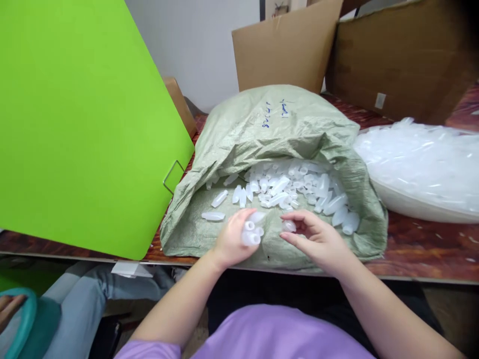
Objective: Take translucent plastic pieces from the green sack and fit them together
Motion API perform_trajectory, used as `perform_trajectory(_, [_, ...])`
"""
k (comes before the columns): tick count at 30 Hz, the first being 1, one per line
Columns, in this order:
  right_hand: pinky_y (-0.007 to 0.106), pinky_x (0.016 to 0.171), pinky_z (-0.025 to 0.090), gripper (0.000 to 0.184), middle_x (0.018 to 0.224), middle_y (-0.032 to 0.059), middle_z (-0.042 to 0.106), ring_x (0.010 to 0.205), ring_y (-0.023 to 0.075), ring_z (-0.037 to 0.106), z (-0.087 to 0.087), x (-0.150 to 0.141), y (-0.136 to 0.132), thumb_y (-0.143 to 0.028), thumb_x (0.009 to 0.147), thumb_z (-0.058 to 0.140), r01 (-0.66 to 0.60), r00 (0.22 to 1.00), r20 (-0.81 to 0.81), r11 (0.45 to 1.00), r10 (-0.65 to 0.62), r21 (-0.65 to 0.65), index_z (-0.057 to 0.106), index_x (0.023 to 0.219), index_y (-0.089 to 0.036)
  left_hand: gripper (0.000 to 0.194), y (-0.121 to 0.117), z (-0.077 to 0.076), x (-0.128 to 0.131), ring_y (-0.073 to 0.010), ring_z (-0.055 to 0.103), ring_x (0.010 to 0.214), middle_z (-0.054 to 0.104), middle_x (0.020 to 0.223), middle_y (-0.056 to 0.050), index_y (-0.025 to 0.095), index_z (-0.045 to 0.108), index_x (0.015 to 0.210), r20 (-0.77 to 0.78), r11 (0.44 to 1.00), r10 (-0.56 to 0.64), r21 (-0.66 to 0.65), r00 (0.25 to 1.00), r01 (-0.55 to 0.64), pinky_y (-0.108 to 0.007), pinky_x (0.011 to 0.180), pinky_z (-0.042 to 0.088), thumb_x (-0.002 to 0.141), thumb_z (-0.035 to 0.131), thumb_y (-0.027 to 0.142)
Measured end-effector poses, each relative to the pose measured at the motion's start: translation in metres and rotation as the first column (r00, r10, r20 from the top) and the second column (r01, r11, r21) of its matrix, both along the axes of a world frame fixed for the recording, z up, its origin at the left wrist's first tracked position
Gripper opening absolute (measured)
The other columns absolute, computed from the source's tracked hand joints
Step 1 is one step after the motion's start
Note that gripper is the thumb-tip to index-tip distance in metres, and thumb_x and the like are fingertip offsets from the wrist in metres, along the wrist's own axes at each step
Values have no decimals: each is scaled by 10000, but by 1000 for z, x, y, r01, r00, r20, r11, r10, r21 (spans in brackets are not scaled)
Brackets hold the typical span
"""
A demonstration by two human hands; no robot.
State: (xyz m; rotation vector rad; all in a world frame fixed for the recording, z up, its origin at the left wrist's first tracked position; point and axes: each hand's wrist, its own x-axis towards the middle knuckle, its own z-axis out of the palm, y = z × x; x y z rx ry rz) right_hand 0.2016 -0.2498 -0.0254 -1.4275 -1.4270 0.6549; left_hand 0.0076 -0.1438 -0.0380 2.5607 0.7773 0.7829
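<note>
My left hand [235,238] is wrapped round several small translucent white plastic bottles [251,234], their open necks facing me. Just to its right, my right hand [318,237] pinches one more plastic bottle [288,226] between thumb and fingers. Both hands are over the mouth of a pale green woven sack [284,117], which lies on its side with blue handwriting on top. Inside its opening is a heap of loose bottles [279,187], and a few lie apart toward the left.
A bright green board [82,114] stands at the left. Cardboard boxes [284,47] are behind the sack. A bulging clear bag [422,169] of white pieces rests on the table [419,244] at right. At lower left, another person's hand [11,308] holds a teal container [43,326].
</note>
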Motion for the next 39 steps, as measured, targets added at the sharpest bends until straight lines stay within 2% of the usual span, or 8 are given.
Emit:
perform_trajectory(9, [278,787,519,212,942,44,687,871,156,642,-16,-16,-21,-235,819,598,-194,956,261,955,132,225,624,1029,-237,506,-31,-22,15,-265,537,1090,570,1155,-156,128,425,1187,-76,999,-26,38,997,28,-418,925,436,748,571,331])
perform_trajectory(15, [310,771,528,306,1118,76,658,975,186,628,-26,0,-39,-152,883,463,-369,773,614,900,159,232,601,1140,-247,432,-34,-26,19,-243,535,1091,579,1157,-133,130,425,1199,-196,983,-151,72,969,168,-390,930,433,797,500,267])
perform_trajectory(19, [255,635,536,233,896,54,714,726,158,666,-27,-4,-38,-347,854,522,-165,885,438,986,158,-23,659,995,-222,450,-34,-30,25,-273,541,1068,573,1157,-157,90,432,1193,-243,978,-155,97,958,183,-397,909,445,789,510,275])
perform_trajectory(23, [253,502,472,479,549,6,626,507,139,590,-25,-11,-34,-477,903,342,4,929,346,931,132,-365,622,625,-205,466,-34,-31,27,-268,530,1083,557,1183,-150,113,409,1210,-275,984,-134,75,952,160,-403,909,445,755,497,160])
perform_trajectory(25, [281,527,468,523,577,24,619,546,158,589,-26,-10,-35,-468,921,264,44,905,414,943,102,-329,609,631,-202,504,-34,-32,27,-266,523,1093,551,1188,-149,125,397,1215,-272,989,-118,59,955,139,-407,910,444,723,508,125])
perform_trajectory(29, [324,722,496,351,978,98,645,823,197,619,-30,-5,-41,-429,855,471,-8,887,461,998,35,-60,561,1093,-187,540,-34,-34,25,-274,520,1093,543,1186,-152,125,391,1213,-245,994,-85,49,966,100,-412,918,442,703,563,170])
perform_trajectory(33, [290,556,479,323,665,29,622,598,171,598,-28,-7,-42,-389,916,345,10,854,508,974,110,-228,606,875,-202,530,-35,-34,26,-269,519,1091,544,1182,-147,133,397,1211,-237,994,-67,64,969,85,-409,920,442,703,549,150])
perform_trajectory(39, [304,656,502,282,926,84,648,779,188,625,-21,-12,-37,-407,856,485,-34,861,503,996,70,-80,556,1031,-197,523,-36,-35,26,-272,519,1090,546,1177,-151,137,397,1210,-191,998,-47,40,981,55,-424,922,435,714,557,186])
